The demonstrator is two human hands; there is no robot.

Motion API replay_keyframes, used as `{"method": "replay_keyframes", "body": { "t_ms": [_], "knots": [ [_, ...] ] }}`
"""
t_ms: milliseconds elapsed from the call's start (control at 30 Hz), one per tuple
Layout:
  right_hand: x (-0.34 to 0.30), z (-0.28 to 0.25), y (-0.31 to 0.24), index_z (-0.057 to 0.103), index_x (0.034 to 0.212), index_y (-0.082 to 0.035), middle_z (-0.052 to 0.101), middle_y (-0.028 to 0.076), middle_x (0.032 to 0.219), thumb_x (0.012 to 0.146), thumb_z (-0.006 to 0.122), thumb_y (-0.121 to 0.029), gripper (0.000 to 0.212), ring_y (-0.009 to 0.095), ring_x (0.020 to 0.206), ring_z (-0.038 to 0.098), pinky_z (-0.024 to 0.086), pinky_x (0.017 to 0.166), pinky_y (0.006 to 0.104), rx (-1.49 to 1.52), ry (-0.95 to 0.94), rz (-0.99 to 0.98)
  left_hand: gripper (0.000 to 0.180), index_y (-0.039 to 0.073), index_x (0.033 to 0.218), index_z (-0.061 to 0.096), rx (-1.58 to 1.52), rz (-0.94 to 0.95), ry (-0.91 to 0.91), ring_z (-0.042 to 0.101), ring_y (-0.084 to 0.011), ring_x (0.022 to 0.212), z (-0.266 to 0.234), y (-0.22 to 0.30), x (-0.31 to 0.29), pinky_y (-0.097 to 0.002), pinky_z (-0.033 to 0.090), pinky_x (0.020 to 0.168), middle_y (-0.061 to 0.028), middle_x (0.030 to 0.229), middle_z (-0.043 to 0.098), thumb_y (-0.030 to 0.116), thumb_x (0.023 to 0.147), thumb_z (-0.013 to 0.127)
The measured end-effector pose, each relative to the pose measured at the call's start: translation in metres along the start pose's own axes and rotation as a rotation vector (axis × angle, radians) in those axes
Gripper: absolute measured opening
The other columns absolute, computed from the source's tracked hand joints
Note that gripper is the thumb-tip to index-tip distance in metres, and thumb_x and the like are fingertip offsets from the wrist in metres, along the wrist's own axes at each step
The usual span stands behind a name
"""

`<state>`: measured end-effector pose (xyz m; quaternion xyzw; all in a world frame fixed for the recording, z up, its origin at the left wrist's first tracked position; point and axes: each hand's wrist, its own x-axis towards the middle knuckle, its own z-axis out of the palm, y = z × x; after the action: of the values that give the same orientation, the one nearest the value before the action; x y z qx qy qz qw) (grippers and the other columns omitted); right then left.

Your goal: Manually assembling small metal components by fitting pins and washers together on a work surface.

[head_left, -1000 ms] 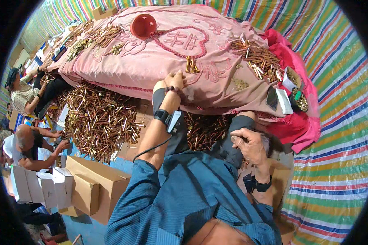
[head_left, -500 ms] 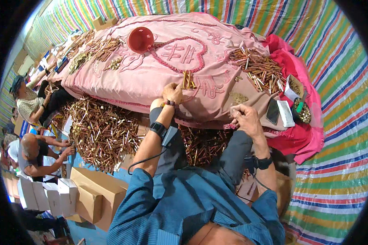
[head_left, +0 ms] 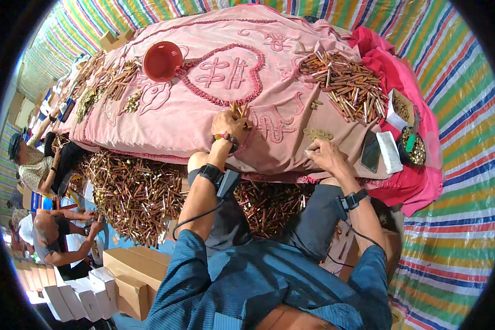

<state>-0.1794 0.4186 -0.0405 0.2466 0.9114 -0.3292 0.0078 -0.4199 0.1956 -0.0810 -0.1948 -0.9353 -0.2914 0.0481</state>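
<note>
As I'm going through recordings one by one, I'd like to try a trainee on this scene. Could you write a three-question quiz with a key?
1. True or false: in the picture, the red bowl is to the left of the left hand.

2. Which of these lies right beside the dark phone?
A) the red bowl
B) the white slab
C) the braided heart

3. Fill in: the small ring-like pieces on the pink cloth are nearest to the fingers of the ____ hand.

Key: 1. True. 2. B. 3. Right.
</note>
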Motion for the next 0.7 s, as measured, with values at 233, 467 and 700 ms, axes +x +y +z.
{"method": "replay_keyframes", "body": {
  "t_ms": [233,467,700],
  "knots": [
    [0.01,0.006,0.005,0.071,0.09,-0.002,0.074,0.018,0.088,0.078,0.079,-0.027,0.029,0.034,0.085,0.071,0.054,0.079,0.0423,-0.018,-0.027,-0.041,0.04,0.005,0.085,0.077,-0.319,-0.05,-0.088,0.068,-0.0206,0.061,0.005,-0.028,0.012,-0.037,0.052,0.061,-0.0094,0.067,0.071,0.044,0.081,0.074],
    [0.016,0.009,0.019,0.071,0.09,-0.002,0.072,0.014,0.081,0.077,0.082,-0.028,0.03,0.025,0.077,0.069,0.053,0.072,0.0385,-0.021,0.019,-0.023,0.04,-0.003,0.088,0.071,-0.352,-0.06,0.04,0.07,-0.0365,0.078,0.016,-0.031,0.005,-0.0442,0.052,0.073,-0.0223,0.079,0.071,0.037,0.085,0.069],
    [0.019,0.014,0.014,0.072,0.088,-0.004,0.073,0.019,0.09,0.073,0.085,-0.03,0.033,0.034,0.088,0.07,0.054,0.079,0.0434,0.032,0.061,0.068,0.041,-0.004,0.085,0.07,-0.484,-0.117,0.051,0.067,-0.0254,0.066,0.023,-0.033,0.009,-0.0371,0.052,0.064,-0.0171,0.076,0.071,0.037,0.084,0.074]
  ]
}}
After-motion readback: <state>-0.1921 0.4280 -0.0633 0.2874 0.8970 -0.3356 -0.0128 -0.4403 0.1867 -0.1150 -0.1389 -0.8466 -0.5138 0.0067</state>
